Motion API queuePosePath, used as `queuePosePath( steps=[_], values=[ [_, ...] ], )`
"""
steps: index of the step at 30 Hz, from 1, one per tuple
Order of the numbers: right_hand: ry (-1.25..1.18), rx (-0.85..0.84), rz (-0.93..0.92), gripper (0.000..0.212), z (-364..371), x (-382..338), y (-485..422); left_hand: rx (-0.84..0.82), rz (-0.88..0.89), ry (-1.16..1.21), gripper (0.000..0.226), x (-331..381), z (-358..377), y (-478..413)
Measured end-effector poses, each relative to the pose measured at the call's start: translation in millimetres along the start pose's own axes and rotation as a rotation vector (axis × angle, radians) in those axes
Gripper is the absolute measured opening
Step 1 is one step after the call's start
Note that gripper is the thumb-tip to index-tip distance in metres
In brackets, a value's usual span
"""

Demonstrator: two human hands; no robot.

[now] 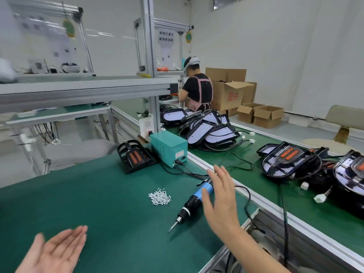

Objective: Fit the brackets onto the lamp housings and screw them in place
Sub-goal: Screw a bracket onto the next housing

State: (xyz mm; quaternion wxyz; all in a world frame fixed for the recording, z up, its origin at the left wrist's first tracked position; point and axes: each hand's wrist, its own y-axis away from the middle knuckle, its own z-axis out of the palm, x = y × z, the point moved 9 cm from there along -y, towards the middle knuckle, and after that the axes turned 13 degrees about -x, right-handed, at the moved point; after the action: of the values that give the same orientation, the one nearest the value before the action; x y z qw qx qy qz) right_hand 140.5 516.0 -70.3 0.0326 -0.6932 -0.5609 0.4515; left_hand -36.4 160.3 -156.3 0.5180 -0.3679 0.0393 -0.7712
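Note:
A blue and black electric screwdriver point(192, 201) lies on the green mat point(98, 203), tip toward me. My right hand point(220, 200) hovers over its blue handle, fingers straight, holding nothing. My left hand point(55, 251) is at the lower left, palm up, fingers straight, empty. A small heap of silver screws point(160, 196) lies left of the screwdriver. One black lamp housing with orange inserts point(136, 155) stands at the mat's far edge. Several more housings point(289, 160) lie on the conveyor belt point(246, 174) to the right.
A teal power supply box point(169, 147) stands behind the screwdriver, its cable running to the tool. A pile of housings point(208, 127) lies farther up the belt. Another person point(197, 87) works at the far bench, beside cardboard boxes point(230, 93). An aluminium shelf frame point(78, 87) stands at left.

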Motion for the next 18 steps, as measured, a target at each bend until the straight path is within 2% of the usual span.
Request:
queuePosePath(
  steps=[1, 2, 4, 7, 13, 18],
  values=[
    [-0.024, -0.029, -0.045, 0.049, 15, -15, 2, 0.217, -0.019, -0.105, 0.086, 0, -12, -3],
    [-0.039, -0.056, -0.092, 0.048, 30, -31, 5, 0.319, -0.035, -0.138, 0.08, 4, -18, -1],
    [-0.082, -0.122, -0.152, 0.046, 58, -59, 8, 0.264, -0.02, -0.023, 0.081, 8, -16, 6],
    [-0.157, -0.209, -0.219, 0.045, 93, -96, 11, 0.518, -0.04, -0.105, 0.072, 15, -30, 45],
    [-0.078, -0.342, -0.331, 0.043, 153, -145, 16, 0.549, -0.067, -0.092, 0.059, 17, -6, 51],
    [-0.003, -0.535, -0.302, 0.046, 205, -160, 10, 0.57, -0.107, -0.078, 0.054, 16, 6, 54]
  ],
)
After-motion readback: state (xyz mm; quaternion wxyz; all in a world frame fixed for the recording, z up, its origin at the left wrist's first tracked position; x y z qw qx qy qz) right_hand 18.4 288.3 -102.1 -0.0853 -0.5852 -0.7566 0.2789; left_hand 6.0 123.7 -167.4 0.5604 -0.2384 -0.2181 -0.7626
